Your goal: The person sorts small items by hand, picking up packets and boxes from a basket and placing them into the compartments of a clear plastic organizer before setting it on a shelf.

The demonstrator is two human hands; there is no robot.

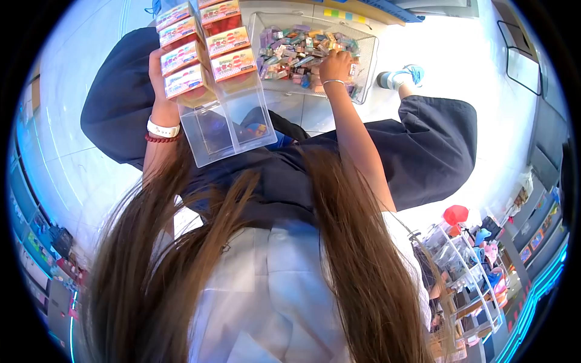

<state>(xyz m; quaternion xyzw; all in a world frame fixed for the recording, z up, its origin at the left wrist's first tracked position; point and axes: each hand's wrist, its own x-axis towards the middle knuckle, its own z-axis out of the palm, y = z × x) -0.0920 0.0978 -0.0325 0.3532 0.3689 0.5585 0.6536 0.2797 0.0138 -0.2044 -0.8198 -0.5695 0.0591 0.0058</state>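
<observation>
My left hand is closed on the left side of a clear plastic display tray, held tilted above my lap. Two columns of small printed boxes fill its upper part, while the lower end shows bare clear plastic with a middle divider. To the right, a wire mesh basket on the floor holds a heap of small colourful packaged items. Over the right part of that heap is my right hand, its fingers curled down among the items. The fingertips are hidden, so what they pinch cannot be made out.
My bent legs frame the tray on both sides, with a blue-and-white shoe right of the basket. A low shelf edge runs behind the basket. At lower right stands a white rack with mixed goods.
</observation>
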